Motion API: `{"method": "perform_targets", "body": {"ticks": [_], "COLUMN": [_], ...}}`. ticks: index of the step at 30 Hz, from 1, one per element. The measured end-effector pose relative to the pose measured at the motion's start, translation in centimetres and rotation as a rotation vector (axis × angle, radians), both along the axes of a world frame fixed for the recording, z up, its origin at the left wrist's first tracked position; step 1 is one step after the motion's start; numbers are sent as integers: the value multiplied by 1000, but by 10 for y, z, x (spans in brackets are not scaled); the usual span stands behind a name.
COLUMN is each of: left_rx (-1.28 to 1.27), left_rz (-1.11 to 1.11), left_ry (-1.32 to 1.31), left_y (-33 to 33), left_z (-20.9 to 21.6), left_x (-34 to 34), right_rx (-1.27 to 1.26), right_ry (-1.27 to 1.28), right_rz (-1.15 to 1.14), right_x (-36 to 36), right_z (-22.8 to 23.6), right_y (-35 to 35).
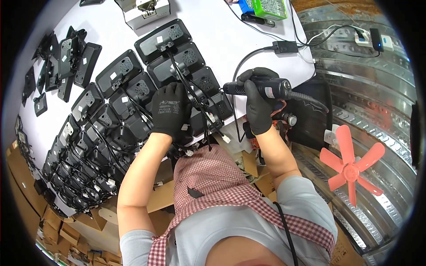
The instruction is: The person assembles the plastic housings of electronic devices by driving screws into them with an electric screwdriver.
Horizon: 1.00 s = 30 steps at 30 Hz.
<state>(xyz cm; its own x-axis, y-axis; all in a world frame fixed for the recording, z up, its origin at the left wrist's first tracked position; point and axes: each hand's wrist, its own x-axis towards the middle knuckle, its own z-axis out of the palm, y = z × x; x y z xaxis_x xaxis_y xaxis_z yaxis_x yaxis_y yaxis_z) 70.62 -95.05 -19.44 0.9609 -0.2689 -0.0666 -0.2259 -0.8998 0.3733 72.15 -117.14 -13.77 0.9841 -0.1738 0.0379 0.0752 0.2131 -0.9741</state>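
My right hand point(259, 104), in a black glove, is wrapped round a black electric screwdriver point(278, 88). The tool lies nearly level, its tip pointing left at the edge of a black plastic housing point(207, 80) with a round speaker grille. My left hand point(171, 111), also gloved in black, is closed over the housings just left of there. Its fingertips are hidden, but it appears to grip the edge of a housing. Black cables point(181, 73) with white connectors run over the housings beside it.
Rows of similar housings point(117, 73) cover the white table point(213, 33) to the left, with loose black parts point(69, 57) beyond. A white box point(146, 13) and a green tray of screws point(270, 9) stand at the back. Right are a power adapter point(285, 47) and a pink fan point(351, 172).
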Motion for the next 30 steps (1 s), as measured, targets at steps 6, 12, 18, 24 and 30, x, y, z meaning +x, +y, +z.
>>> {"method": "perform_targets", "body": {"ticks": [6,12,18,24,30], "left_rx": [-26,-11,-27,0,-40], "left_rz": [10,8,8,7,11], "left_ry": [-9,75,59,41,-52], "left_y": [1,3,2,3,8], "left_z": [-2,-3,-7,5,-5], "left_x": [0,-2,2,1,1], "right_rx": [-62,-126,-290,-415,17], "right_ry": [-43,-178,-233,-155,-25], "right_rz": [29,179,238,133,341], "right_x": [-4,-13,-8,-2,70], "right_z": [-11,-21,-35,-26,26], "right_y": [1,8,12,19,49]}}
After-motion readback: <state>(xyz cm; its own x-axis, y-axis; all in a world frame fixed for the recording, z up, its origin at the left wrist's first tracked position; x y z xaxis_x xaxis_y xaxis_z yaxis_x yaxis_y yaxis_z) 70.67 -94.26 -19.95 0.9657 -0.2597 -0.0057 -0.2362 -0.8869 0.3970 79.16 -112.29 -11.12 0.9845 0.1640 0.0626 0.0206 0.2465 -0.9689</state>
